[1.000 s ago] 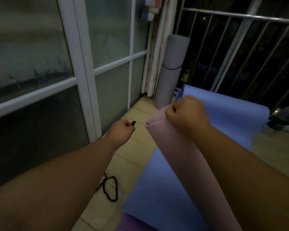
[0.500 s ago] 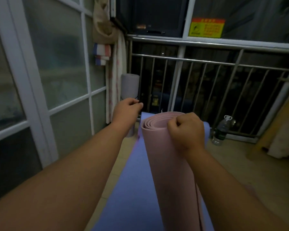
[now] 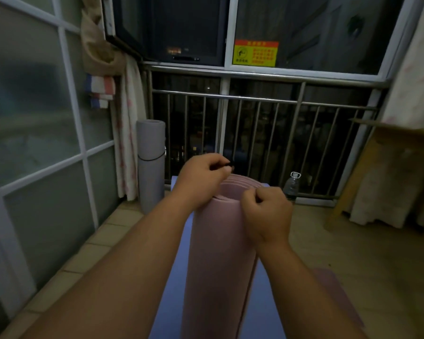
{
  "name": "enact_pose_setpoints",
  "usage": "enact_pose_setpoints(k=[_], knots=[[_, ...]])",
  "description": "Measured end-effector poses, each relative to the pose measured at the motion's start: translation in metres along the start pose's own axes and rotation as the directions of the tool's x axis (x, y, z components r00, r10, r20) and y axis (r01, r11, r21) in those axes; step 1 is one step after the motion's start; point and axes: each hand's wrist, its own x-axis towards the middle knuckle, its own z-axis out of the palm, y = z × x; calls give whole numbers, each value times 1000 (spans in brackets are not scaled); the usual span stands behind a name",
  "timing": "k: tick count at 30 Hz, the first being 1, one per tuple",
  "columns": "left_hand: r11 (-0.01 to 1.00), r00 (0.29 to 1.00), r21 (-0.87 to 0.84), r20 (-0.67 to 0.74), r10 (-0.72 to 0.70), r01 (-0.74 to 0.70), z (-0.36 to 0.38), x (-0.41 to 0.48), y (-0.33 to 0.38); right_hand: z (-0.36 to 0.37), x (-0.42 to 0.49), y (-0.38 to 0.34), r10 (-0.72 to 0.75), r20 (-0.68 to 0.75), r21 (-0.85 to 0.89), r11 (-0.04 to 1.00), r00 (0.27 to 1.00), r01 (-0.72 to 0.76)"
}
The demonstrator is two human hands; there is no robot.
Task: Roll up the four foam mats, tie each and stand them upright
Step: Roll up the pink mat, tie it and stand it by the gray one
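Ahead of us a metal railing (image 3: 255,101) closes the balcony, with a yellow sticker (image 3: 255,53) on the window above it. A plastic bottle (image 3: 291,184) stands at the railing's foot, its lower part hidden behind our right hand (image 3: 267,212). In the left corner a grey mat (image 3: 151,172) stands upright, already rolled, with a dark band round its middle. It stands just beside a pale curtain (image 3: 127,133) and below a striped cloth (image 3: 99,90). A glass door (image 3: 34,118) runs along the left, and a wooden stand (image 3: 367,162) draped in pale cloth sits at the right.

Our forearms cross the foreground and cover much of the blue mat (image 3: 171,277), which lies flat on the tiled floor (image 3: 353,245). The edge of a purple mat (image 3: 333,289) shows on the floor to its right.

The pink mat (image 3: 218,260) is rolled tight and rises between our arms over the blue one, its coiled layers showing at the top end. Our right hand grips that top rim with curled fingers. Our left hand (image 3: 202,178) hovers over the rim's left side, thumb and forefinger pinching a dark cord end (image 3: 228,165), of which only a tip shows.
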Motion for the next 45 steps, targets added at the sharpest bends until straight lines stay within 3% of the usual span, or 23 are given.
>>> enact_pose_setpoints(k=[4, 10, 13, 15, 21, 26, 32, 36, 40, 45], knots=[[999, 1000, -50, 21, 14, -13, 12, -3, -2, -5, 2, 13, 16, 91, 12, 1000, 996, -17], [992, 996, -125, 88, 30, -19, 0, 2, -11, 1, 11, 6, 160, 244, 109, 975, 956, -191], [992, 983, -125, 179, 41, -19, -14, 0, -16, 4, 23, -4, 291, 343, 164, 917, 893, -362], [994, 970, -113, 239, 35, -8, -23, -1, -16, 3, 35, -8, 351, 438, 97, 897, 828, -432], [994, 954, -108, 293, 58, -27, -30, -5, -17, 9, 49, -12, 298, 611, -52, 940, 733, -338], [996, 960, -82, 275, 55, -34, -32, -5, -20, 11, 50, -13, 258, 598, -41, 955, 758, -293], [997, 961, -32, 269, 71, -64, -36, -5, -19, 15, 45, -15, 302, 566, 167, 869, 767, -465], [992, 947, 46, 306, 100, -119, -38, -5, -17, 17, 45, -13, 310, 558, 177, 862, 769, -476], [982, 939, 95, 321, 124, -163, -42, -5, -15, 15, 47, -17, 376, 569, 236, 777, 731, -583], [969, 920, 133, 363, 148, -209, -41, -4, -16, 16, 46, -16, 342, 568, 159, 847, 749, -507]])
